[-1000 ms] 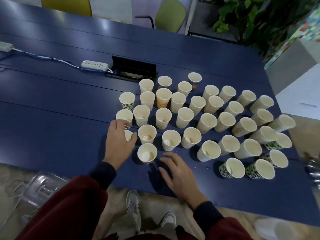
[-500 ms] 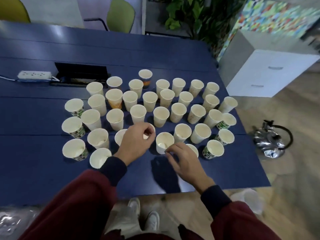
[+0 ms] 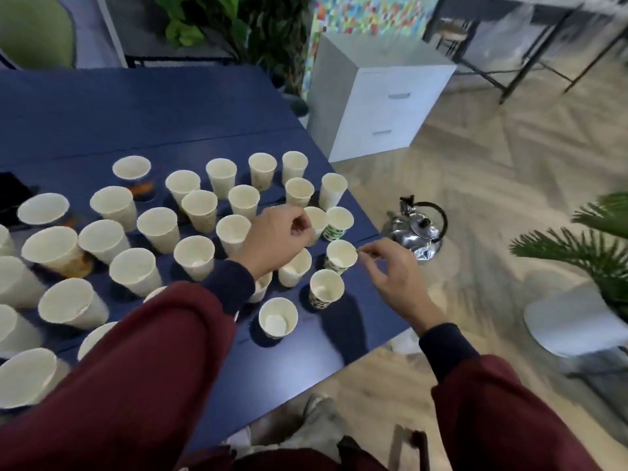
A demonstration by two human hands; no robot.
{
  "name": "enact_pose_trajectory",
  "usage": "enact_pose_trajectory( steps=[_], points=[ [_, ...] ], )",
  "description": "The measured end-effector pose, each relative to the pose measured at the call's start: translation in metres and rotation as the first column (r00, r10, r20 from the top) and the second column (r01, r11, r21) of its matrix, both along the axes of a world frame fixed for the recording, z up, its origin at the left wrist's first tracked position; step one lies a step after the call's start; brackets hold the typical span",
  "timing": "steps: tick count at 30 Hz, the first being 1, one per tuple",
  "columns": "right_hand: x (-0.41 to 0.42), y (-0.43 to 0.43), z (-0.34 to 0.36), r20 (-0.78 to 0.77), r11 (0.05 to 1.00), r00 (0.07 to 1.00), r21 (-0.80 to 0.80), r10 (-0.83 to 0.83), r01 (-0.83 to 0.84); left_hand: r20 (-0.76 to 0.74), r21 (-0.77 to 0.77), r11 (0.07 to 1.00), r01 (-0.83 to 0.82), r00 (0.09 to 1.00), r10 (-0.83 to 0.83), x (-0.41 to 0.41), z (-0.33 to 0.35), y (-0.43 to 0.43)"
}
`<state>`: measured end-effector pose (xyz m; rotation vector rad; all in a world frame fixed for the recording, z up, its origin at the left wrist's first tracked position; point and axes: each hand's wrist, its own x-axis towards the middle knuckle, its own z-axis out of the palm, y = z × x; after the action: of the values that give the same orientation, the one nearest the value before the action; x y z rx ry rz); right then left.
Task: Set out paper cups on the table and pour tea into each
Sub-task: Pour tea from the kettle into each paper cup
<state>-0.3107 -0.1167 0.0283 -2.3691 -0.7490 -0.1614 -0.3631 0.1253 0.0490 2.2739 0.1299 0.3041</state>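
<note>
1. The view has swung right since half a second ago; the power strip is gone from sight.
2. Roughly thirty paper cups (image 3: 194,256) crowd the blue table (image 3: 153,110), mostly left of the hands.
3. The left hand (image 3: 275,237), fingers curled, has moved over cups.
4. The right hand (image 3: 390,271) pinches a green-printed cup (image 3: 341,255) by its rim.
5. One steel kettle (image 3: 417,234) stands beyond it.
</note>
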Motion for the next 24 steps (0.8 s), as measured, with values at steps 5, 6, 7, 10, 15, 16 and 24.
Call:
enact_pose_trajectory(
  steps=[5, 6, 7, 10, 15, 16, 24],
  points=[
    [0.066, -0.046, -0.001, -0.024, 0.992, 0.992, -0.045, -0.123, 0.121, -0.066, -0.053, 0.997, 0.053, 0.996, -0.056, 0.062, -0.002, -0.04],
    [0.081, -0.056, -0.002, -0.035, 0.988, 0.989, -0.058, -0.142, 0.14, -0.079, -0.061, 0.996, 0.061, 0.995, -0.066, 0.076, -0.005, -0.049],
    [0.096, -0.065, -0.004, -0.054, 0.985, 0.986, -0.07, -0.16, 0.156, -0.096, -0.065, 0.996, 0.062, 0.993, -0.068, 0.09, -0.009, -0.058],
    [0.147, -0.095, -0.016, -0.147, 0.976, 0.966, -0.09, -0.212, 0.2, -0.136, -0.1, 0.994, 0.041, 0.989, -0.055, 0.134, -0.023, -0.087],
    [0.238, -0.15, -0.045, -0.271, 0.93, 0.892, -0.165, -0.362, 0.328, -0.201, -0.125, 0.991, -0.055, 0.979, 0.029, 0.194, -0.041, -0.129],
    [0.252, -0.158, -0.051, -0.285, 0.92, 0.878, -0.203, -0.384, 0.337, -0.212, -0.128, 0.989, -0.08, 0.976, 0.052, 0.202, -0.045, -0.135],
    [0.332, -0.171, -0.086, -0.482, 0.902, 0.763, -0.212, -0.431, 0.376, -0.287, -0.082, 0.972, -0.222, 0.939, 0.191, 0.242, -0.071, -0.164]
  ],
)
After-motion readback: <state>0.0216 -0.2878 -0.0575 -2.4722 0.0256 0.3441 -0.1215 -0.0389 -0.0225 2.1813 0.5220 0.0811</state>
